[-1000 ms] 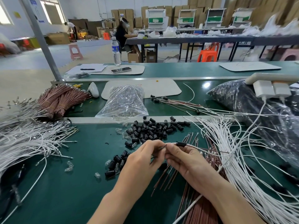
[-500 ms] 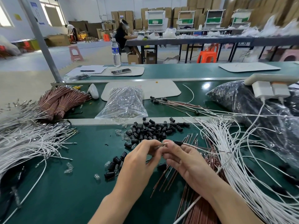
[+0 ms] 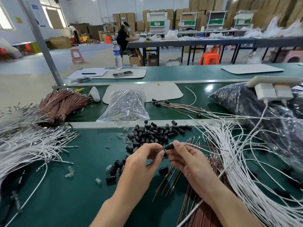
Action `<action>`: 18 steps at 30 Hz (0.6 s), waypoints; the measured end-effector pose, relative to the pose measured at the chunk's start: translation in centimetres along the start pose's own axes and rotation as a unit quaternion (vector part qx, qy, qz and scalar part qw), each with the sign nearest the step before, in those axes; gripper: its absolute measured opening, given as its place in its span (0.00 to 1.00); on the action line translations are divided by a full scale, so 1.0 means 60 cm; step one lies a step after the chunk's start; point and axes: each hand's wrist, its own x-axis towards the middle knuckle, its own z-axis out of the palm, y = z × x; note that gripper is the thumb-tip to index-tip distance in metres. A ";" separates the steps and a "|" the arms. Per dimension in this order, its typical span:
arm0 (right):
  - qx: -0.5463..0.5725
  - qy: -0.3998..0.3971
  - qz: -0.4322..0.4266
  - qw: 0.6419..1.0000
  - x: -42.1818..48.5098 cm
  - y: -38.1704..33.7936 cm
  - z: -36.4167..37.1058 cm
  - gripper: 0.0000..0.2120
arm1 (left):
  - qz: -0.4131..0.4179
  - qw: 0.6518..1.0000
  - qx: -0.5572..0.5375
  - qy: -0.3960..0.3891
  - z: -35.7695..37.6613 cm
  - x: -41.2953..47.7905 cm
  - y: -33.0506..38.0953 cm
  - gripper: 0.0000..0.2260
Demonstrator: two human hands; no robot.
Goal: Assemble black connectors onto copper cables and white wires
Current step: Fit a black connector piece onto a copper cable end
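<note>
Above the green bench, my right hand point(image 3: 185, 158) pinches a black connector point(image 3: 170, 146) threaded on a white wire and a copper cable that trail off to the right. My left hand point(image 3: 144, 158) pinches a small clear bulb-like piece point(image 3: 159, 150) at the connector's open end. A heap of loose black connectors point(image 3: 154, 133) lies just beyond my hands, and a few more point(image 3: 117, 169) sit to the left. Copper cables point(image 3: 201, 208) lie under my right forearm. White wires point(image 3: 246, 161) fan out on the right.
More white wires point(image 3: 24, 145) cover the left side, beside bundled copper cables point(image 3: 60, 104). A clear bag of small parts point(image 3: 124, 105) and a large dark bag point(image 3: 262, 115) sit behind. Finished cables point(image 3: 177, 106) lie on the belt. Chargers point(image 3: 273, 92) hang at right.
My hands have lifted a little and kept working together at the wire end. The black connector now sits right at my right fingertips, close to the piece in my left hand.
</note>
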 end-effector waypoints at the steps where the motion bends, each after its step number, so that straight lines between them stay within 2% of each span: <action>1: -0.006 -0.003 -0.002 1.000 0.000 0.001 0.001 0.12 | -0.002 1.000 -0.003 -0.004 0.001 0.000 -0.001 0.06; 6: -0.030 -0.013 -0.007 0.999 0.001 0.003 0.000 0.13 | 0.006 1.000 0.009 -0.007 -0.001 -0.001 -0.005 0.08; 10: -0.043 -0.024 -0.009 0.999 0.001 0.007 0.000 0.13 | -0.017 1.000 -0.022 0.002 0.005 -0.003 -0.010 0.08; 13: -0.034 -0.033 -0.004 0.999 0.000 0.006 -0.002 0.12 | -0.040 0.998 -0.049 0.007 0.014 -0.006 -0.011 0.16; 16: -0.042 -0.055 -0.002 0.998 -0.003 0.005 -0.004 0.11 | -0.030 0.999 -0.038 0.007 0.011 -0.005 -0.013 0.17; 18: -0.053 -0.034 -0.020 0.998 -0.002 0.004 -0.003 0.11 | -0.018 0.999 -0.026 0.001 0.009 -0.001 -0.009 0.17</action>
